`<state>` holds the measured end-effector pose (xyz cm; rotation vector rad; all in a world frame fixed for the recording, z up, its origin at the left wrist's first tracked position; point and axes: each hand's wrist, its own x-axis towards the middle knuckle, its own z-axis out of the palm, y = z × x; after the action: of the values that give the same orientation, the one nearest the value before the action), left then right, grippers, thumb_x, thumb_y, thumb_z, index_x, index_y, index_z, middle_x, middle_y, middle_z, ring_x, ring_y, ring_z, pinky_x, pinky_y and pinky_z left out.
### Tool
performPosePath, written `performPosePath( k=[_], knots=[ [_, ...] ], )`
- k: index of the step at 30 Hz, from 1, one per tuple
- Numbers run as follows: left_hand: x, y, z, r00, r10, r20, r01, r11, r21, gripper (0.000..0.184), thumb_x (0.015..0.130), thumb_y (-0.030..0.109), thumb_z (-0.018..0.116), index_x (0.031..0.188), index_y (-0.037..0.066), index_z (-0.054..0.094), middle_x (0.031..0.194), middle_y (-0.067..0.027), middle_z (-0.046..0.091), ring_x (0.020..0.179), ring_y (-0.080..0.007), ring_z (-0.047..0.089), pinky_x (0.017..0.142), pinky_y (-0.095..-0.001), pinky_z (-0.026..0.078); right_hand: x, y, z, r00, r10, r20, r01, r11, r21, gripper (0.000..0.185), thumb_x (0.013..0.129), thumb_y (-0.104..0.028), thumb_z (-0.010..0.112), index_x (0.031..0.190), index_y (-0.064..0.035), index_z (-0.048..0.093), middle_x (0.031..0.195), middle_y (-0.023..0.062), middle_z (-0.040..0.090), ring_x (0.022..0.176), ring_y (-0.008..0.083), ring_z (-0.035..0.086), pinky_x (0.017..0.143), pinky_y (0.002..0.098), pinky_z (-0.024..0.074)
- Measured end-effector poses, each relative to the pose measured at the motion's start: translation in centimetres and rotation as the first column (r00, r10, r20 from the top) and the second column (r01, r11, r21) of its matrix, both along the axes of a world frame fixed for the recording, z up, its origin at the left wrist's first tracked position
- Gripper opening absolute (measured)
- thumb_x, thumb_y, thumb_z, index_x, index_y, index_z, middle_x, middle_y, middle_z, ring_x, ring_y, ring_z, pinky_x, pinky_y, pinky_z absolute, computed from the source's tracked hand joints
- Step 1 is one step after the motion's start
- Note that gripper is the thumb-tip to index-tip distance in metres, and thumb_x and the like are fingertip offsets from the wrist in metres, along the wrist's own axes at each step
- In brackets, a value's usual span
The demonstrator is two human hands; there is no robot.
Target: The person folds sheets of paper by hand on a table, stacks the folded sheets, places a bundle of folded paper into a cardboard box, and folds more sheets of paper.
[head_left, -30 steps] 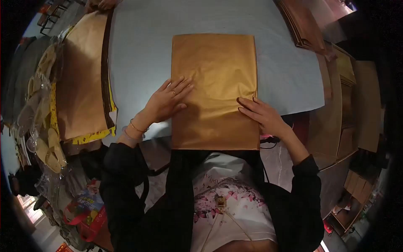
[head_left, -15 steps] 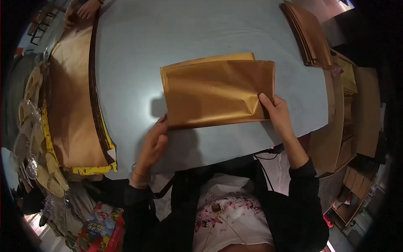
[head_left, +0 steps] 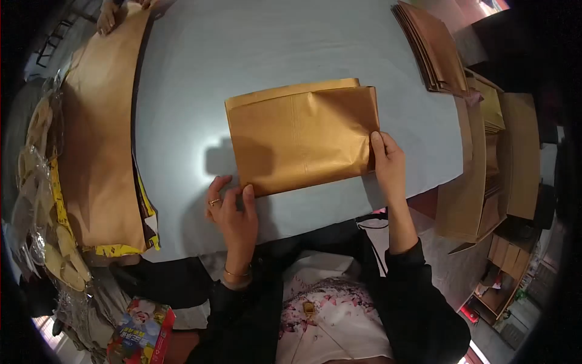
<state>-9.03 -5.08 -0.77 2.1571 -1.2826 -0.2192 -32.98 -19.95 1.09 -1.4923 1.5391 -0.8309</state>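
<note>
A folded sheet of gold paper (head_left: 303,130) is held a little above the table, its layers showing along the top edge and creases running across its face. My right hand (head_left: 388,161) pinches its right edge, thumb in front and fingers partly hidden behind. At the lower left corner, my left hand (head_left: 233,209) has its thumb tip against the paper, with the fingers bent around the corner. A ring and a bracelet are on that hand and wrist.
A pale blue-grey table (head_left: 182,109) lies beneath. Long brown sheets (head_left: 106,145) are stacked on the left, with another person's hand (head_left: 106,18) at their far end. Folded brown pieces (head_left: 436,45) lie far right, near an open cardboard box (head_left: 521,151).
My left hand has moved right and up onto the paper's lower left corner. The paper has shifted slightly left and tilted, with a new crease near its middle.
</note>
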Motion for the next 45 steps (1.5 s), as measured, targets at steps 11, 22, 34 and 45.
performPosePath(
  k=[11,22,34,45],
  knots=[
    [0.4,2.4,4.4,0.947,-0.154,-0.281,0.008,0.888,-0.459,0.014,0.089,0.013,0.058,0.096,0.001,0.059,0.101,-0.0113,0.06,0.094,-0.0271,0.057,0.086,-0.0375,0.042,-3.4,4.8,3.0,0.968,-0.076,0.241,0.154,0.933,-0.326,0.024,0.096,-0.021,0.049,0.096,0.0005,0.059,0.082,-0.003,0.052,0.072,0.005,0.04,0.063,0.0197,0.0348],
    [6.0,-11.2,17.6,0.842,-0.535,-0.075,0.507,0.83,-0.232,0.022,0.088,0.025,0.061,0.091,0.003,0.064,0.078,-0.0021,0.061,0.075,-0.0073,0.054,0.067,-0.0221,0.044,-2.4,12.2,7.2,0.817,-0.011,0.576,-0.233,0.908,0.348,0.022,0.091,-0.018,0.057,0.093,0.004,0.057,0.062,0.0065,0.06,0.046,0.0142,0.055,0.043,0.0232,0.041],
    [-11.1,-8.2,3.8,0.81,-0.527,0.257,0.57,0.812,-0.13,0.049,0.091,0.024,0.049,0.132,-0.003,0.04,0.136,-0.02,0.041,0.129,-0.0343,0.035,0.105,-0.0459,0.029,-2.3,16.7,-3.1,0.607,-0.428,0.669,0.028,0.853,0.521,0.031,0.093,-0.025,0.054,0.112,-0.0003,0.051,0.099,0.0095,0.061,0.08,0.02,0.065,0.061,0.0273,0.0518],
    [-12.1,-2.6,-1.9,0.829,-0.495,0.26,0.493,0.867,0.076,0.055,0.09,0.032,0.048,0.137,0.005,0.037,0.145,-0.0107,0.031,0.134,-0.0277,0.028,0.107,-0.0451,0.024,-5.4,16.2,-4.9,0.484,-0.551,0.68,0.246,0.831,0.498,0.034,0.093,-0.034,0.052,0.113,-0.0066,0.049,0.104,0.0041,0.058,0.089,0.0195,0.06,0.066,0.0344,0.0519]
  ],
)
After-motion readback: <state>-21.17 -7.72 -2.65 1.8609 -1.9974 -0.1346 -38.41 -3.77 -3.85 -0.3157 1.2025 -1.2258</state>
